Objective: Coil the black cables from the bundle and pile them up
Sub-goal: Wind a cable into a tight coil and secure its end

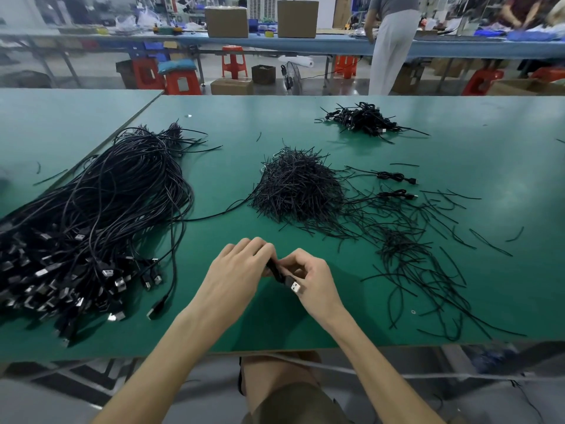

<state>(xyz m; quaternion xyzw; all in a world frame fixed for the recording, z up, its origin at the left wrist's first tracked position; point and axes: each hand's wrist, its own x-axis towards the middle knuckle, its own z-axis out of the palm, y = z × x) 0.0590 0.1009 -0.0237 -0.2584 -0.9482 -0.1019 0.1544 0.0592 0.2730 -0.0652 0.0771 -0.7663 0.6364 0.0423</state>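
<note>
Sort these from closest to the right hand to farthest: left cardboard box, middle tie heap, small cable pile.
From the right hand, head view:
1. Tie heap, just ahead, mid-table.
2. Small cable pile, far right.
3. Left cardboard box, back bench.

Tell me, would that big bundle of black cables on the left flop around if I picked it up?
Probably floppy: the cable bundle lies in loose, sagging loops on the table. Likely heavy to lift, since it holds many cables with metal plugs. Strands may snag and trail behind.
</note>
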